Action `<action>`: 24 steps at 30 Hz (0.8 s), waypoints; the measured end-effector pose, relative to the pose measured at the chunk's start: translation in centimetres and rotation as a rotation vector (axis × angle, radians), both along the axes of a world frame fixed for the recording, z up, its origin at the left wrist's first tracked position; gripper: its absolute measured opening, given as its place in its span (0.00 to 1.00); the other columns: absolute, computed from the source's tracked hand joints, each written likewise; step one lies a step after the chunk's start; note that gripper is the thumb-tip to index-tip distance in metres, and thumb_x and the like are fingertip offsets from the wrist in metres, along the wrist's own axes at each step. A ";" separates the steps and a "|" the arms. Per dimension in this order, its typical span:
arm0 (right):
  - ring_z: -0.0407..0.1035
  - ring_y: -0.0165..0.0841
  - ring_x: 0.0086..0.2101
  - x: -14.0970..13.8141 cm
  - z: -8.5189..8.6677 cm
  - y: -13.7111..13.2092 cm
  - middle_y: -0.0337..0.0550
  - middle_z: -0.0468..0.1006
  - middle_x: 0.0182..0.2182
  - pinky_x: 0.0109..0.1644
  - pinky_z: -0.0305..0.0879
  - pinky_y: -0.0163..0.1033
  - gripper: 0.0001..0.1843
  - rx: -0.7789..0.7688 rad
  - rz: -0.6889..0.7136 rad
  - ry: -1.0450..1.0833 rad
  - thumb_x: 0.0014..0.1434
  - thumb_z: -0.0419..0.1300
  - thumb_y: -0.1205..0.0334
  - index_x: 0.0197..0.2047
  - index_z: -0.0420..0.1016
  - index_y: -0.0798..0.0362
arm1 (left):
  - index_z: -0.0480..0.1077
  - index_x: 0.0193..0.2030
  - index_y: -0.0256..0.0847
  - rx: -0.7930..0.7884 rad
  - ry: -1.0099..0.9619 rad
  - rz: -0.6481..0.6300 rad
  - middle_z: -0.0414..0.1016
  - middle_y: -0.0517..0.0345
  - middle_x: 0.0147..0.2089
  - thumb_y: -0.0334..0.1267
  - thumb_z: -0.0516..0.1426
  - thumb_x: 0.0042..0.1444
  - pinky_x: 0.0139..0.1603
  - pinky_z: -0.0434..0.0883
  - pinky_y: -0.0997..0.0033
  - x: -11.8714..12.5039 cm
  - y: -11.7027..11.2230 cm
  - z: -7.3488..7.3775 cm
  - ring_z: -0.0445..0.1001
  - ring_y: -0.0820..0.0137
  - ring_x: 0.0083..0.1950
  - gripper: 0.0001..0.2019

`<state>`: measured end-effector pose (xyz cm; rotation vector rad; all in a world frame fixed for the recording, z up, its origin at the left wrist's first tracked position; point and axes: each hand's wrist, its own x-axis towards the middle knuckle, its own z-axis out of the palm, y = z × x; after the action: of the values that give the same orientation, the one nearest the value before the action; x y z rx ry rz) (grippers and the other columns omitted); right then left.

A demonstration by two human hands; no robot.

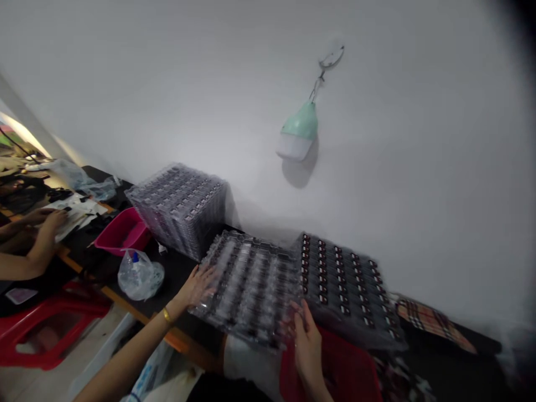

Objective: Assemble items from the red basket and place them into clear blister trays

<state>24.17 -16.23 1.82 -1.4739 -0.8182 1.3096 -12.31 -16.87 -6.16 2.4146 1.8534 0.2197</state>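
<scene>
Clear plastic tray, moulded in rows of narrow pockets, sits between the person's two hands in the head view. Its right edge lies against a second tray, whose rows carry small dark parts with red-and-white marks. The left hand, with a gold bracelet at the wrist, is spread wide, its fingers apart and pressed onto the tray's left side. The right hand is half closed at the tray's near right corner, with its fingers curled around the rim, so the tray is held from both sides. A red object, too cut off to name, lies just below the right hand.

Just beyond the left hand, a tall stack of loaded trays stands on the dark counter, which has an orange edge. Further left on the counter are a magenta plastic basin and a clear plastic bag with a blue-capped bottle inside. Past them, a co-worker's hand rests on loose papers. A red plastic stool stands on the floor below the counter. At the far right lies a plaid cloth. A mint-green and white lamp hangs from a hook on the white wall.
</scene>
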 end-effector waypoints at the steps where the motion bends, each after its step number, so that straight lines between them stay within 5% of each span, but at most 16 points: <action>1: 0.74 0.34 0.30 -0.1 0.1 0.0 0.53 0.72 0.58 0.38 0.77 0.43 0.48 0.007 0.009 -0.010 0.51 0.61 0.40 0.70 0.54 0.52 | 0.58 0.68 0.49 0.000 0.004 0.003 0.60 0.50 0.69 0.47 0.52 0.64 0.69 0.51 0.46 0.0 0.0 0.0 0.56 0.55 0.70 0.26; 9: 0.73 0.33 0.29 -0.5 1.1 -0.2 0.52 0.70 0.59 0.37 0.78 0.43 0.47 0.056 0.017 -0.012 0.53 0.61 0.40 0.70 0.54 0.52 | 0.59 0.68 0.49 0.001 0.012 0.007 0.60 0.50 0.70 0.47 0.51 0.64 0.69 0.51 0.46 0.1 -0.1 0.4 0.56 0.54 0.71 0.26; 18: 0.73 0.34 0.30 -0.9 -0.7 -0.1 0.53 0.72 0.58 0.38 0.78 0.44 0.47 0.048 -0.015 0.042 0.51 0.62 0.40 0.69 0.56 0.51 | 0.58 0.68 0.47 -0.004 0.013 0.014 0.60 0.49 0.69 0.48 0.51 0.64 0.69 0.51 0.47 0.3 0.0 0.4 0.57 0.53 0.70 0.27; 24: 0.72 0.33 0.29 -0.4 -0.3 -0.8 0.56 0.69 0.60 0.39 0.77 0.44 0.49 0.010 -0.033 0.066 0.51 0.62 0.41 0.70 0.53 0.54 | 0.59 0.68 0.47 -0.013 0.022 0.012 0.60 0.48 0.69 0.48 0.51 0.64 0.69 0.50 0.49 0.1 0.2 0.0 0.57 0.54 0.70 0.27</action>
<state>23.72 -17.01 1.48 -1.4227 -0.7534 1.3211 -12.23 -16.66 -6.15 2.4083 1.8728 0.1820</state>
